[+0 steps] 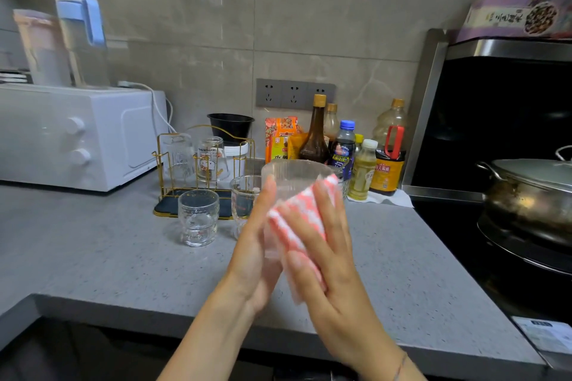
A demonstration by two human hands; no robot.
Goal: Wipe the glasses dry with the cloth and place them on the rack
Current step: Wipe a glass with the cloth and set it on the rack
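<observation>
I hold a clear ribbed glass (294,176) up over the counter between both hands. My left hand (253,257) cups its left side, fingers reaching up the wall. My right hand (328,244) presses a pink-and-white checked cloth (297,219) flat against its right side with straight, spread fingers. Behind stands the gold wire rack (158,158), on which two glasses sit upside down: a plain one (178,158) and a cartoon-printed one (212,159). Two more glasses stand upright on the counter in front of the rack: a short one (198,216) and a taller one (244,198), partly hidden by my left hand.
A white microwave (77,136) stands at the left with pitchers on top. Sauce and oil bottles (356,155) crowd the back wall behind the glass. A lidded steel pot (532,192) sits on the black stove at the right. The grey counter (123,257) ends close to me.
</observation>
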